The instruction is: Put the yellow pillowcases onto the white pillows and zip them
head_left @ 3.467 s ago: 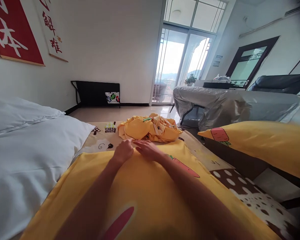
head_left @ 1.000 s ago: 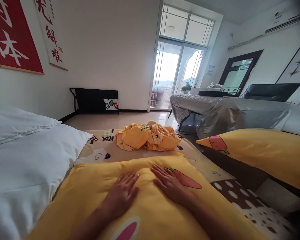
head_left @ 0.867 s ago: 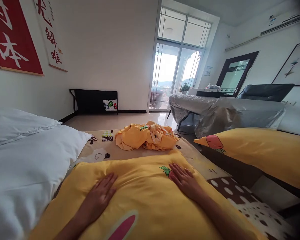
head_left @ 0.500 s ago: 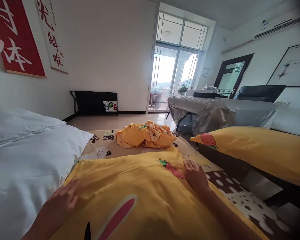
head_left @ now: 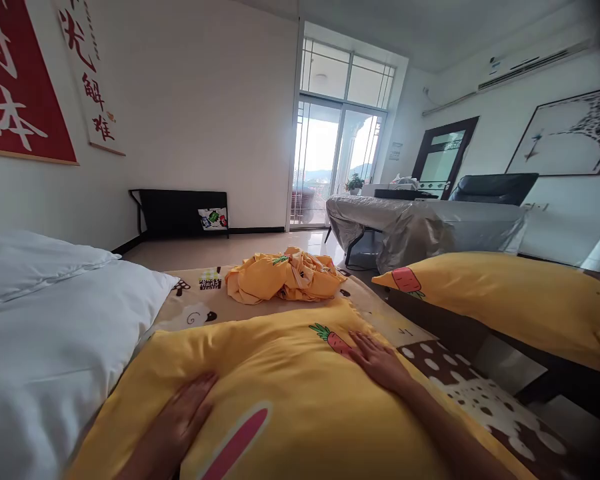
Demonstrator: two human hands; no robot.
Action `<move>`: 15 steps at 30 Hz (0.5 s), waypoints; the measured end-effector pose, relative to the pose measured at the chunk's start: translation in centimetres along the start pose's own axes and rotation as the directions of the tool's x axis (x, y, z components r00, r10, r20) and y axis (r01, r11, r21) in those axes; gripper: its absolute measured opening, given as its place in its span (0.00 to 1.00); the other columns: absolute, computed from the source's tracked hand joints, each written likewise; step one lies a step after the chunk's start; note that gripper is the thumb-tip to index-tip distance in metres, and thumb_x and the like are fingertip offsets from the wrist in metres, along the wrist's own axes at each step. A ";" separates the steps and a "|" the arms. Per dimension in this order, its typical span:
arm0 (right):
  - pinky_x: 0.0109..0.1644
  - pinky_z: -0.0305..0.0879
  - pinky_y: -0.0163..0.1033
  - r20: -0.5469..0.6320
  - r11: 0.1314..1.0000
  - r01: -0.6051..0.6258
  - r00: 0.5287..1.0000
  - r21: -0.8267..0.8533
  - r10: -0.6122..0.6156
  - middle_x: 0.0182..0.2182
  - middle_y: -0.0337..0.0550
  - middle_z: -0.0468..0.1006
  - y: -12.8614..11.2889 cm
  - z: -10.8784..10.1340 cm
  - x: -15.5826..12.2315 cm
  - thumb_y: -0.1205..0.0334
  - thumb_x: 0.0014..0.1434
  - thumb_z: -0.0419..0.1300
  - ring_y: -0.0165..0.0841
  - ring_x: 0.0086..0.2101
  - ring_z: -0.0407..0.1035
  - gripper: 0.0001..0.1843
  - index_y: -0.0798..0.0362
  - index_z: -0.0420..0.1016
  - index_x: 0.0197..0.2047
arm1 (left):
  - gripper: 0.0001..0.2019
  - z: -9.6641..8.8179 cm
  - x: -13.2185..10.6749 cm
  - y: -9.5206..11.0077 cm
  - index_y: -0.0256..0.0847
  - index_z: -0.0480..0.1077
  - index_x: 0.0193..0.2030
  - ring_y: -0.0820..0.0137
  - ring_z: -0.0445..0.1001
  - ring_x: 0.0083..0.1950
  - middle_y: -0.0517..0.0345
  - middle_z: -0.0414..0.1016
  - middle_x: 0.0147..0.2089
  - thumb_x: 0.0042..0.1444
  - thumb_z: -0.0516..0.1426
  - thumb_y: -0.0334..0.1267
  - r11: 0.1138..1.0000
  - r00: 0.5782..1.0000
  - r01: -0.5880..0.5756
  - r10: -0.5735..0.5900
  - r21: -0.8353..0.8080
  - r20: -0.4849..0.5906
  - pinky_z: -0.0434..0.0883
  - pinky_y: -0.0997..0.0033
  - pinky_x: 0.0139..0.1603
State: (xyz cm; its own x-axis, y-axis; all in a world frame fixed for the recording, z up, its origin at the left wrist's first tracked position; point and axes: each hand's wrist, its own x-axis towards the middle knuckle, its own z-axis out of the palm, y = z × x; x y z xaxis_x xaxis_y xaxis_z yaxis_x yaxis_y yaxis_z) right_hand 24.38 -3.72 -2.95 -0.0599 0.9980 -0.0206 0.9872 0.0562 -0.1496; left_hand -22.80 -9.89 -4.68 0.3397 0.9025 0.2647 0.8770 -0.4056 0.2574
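A plump yellow pillow (head_left: 285,373) printed with carrots and a pink shape lies right in front of me on the patterned bed sheet (head_left: 200,303). My left hand (head_left: 177,420) rests flat on the pillow's near left part, fingers stretched out. My right hand (head_left: 377,360) lies flat on the pillow's right side beside a carrot print, fingers apart. Neither hand holds anything. Beyond the pillow sits a crumpled yellow cloth (head_left: 285,275).
Two white pillows (head_left: 50,327) are stacked at my left. A second yellow carrot pillow (head_left: 500,300) lies at the right, across a gap. Farther off stand a covered table (head_left: 420,223), a black chair (head_left: 495,188), a black rack (head_left: 180,210) and glass balcony doors (head_left: 330,167).
My hands slid from the pillow's far edge back onto its top, spread apart to its sides, then my left hand came back inward. The view has tilted upward slightly.
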 end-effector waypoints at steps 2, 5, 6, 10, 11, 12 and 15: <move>0.61 0.53 0.57 -0.025 0.992 -0.103 0.995 -0.074 0.101 0.65 0.42 0.56 3.4 0.2 -0.4 0.46 0.65 0.38 0.41 0.64 0.49 0.29 0.43 0.61 0.64 | 0.21 0.4 -2.7 -3.2 0.49 0.63 0.62 0.66 0.66 0.62 0.62 0.65 0.63 0.63 0.47 0.42 0.990 0.995 -0.051 0.061 0.129 -0.075 0.68 0.64 0.61; 0.59 0.55 0.58 -0.219 0.964 -0.212 0.960 -0.160 0.174 0.59 0.52 0.65 3.0 -0.8 -1.4 0.55 0.64 0.41 0.45 0.60 0.58 0.25 0.51 0.70 0.57 | 0.21 -0.7 -5.0 -4.2 0.49 0.70 0.57 0.64 0.74 0.54 0.61 0.72 0.56 0.56 0.50 0.35 0.951 0.974 -0.140 0.183 0.275 -0.137 0.75 0.69 0.52; 0.60 0.54 0.57 -0.300 0.965 -0.205 0.942 -0.163 0.149 0.59 0.55 0.66 1.4 -1.4 -1.9 0.56 0.63 0.41 0.46 0.59 0.59 0.25 0.54 0.71 0.56 | 0.22 -1.5 -5.1 -3.3 0.49 0.71 0.56 0.64 0.75 0.52 0.62 0.74 0.55 0.55 0.50 0.34 0.943 0.966 -0.153 0.205 0.297 -0.154 0.76 0.69 0.50; 0.65 0.49 0.51 -0.375 0.976 0.207 0.901 -0.069 -0.217 0.63 0.46 0.58 -9.2 -2.8 -5.3 0.50 0.65 0.41 0.40 0.63 0.52 0.28 0.51 0.61 0.64 | 0.26 -4.6 -2.4 5.3 0.47 0.61 0.64 0.66 0.66 0.62 0.61 0.64 0.63 0.57 0.49 0.36 0.926 0.933 -0.262 0.315 0.272 -0.176 0.71 0.68 0.57; 0.66 0.48 0.51 -0.340 0.937 0.346 0.876 -0.051 -0.342 0.65 0.44 0.55 -11.7 -2.6 -6.3 0.48 0.65 0.43 0.40 0.64 0.50 0.29 0.49 0.57 0.66 | 0.26 -4.7 -1.3 7.6 0.46 0.58 0.65 0.65 0.64 0.64 0.59 0.61 0.65 0.59 0.49 0.39 0.912 0.909 -0.313 0.369 0.267 -0.193 0.69 0.65 0.59; 0.66 0.47 0.50 -0.301 0.891 0.453 0.847 -0.025 -0.439 0.66 0.41 0.53 -13.8 -2.0 -7.3 0.48 0.65 0.44 0.39 0.64 0.48 0.30 0.47 0.52 0.68 | 0.28 -4.4 -0.3 9.5 0.42 0.54 0.67 0.63 0.60 0.66 0.57 0.58 0.67 0.60 0.48 0.40 0.899 0.893 -0.349 0.404 0.263 -0.196 0.67 0.62 0.61; 0.66 0.49 0.51 -0.245 0.824 0.565 0.804 0.030 -0.542 0.67 0.37 0.47 -16.3 0.5 -9.6 0.50 0.64 0.46 0.39 0.65 0.46 0.32 0.42 0.43 0.70 | 0.31 -1.2 1.1 11.9 0.34 0.53 0.67 0.62 0.62 0.65 0.53 0.59 0.66 0.60 0.48 0.48 0.746 0.735 -0.551 0.646 0.374 -0.204 0.65 0.63 0.62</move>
State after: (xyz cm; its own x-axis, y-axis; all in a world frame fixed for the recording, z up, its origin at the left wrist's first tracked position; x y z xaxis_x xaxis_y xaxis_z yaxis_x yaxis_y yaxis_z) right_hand 8.82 -14.20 -0.83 -0.5474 0.7786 0.3068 0.7754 0.6098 -0.1642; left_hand -12.38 -13.88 -0.20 0.7469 0.3722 0.5510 0.5939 -0.7461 -0.3011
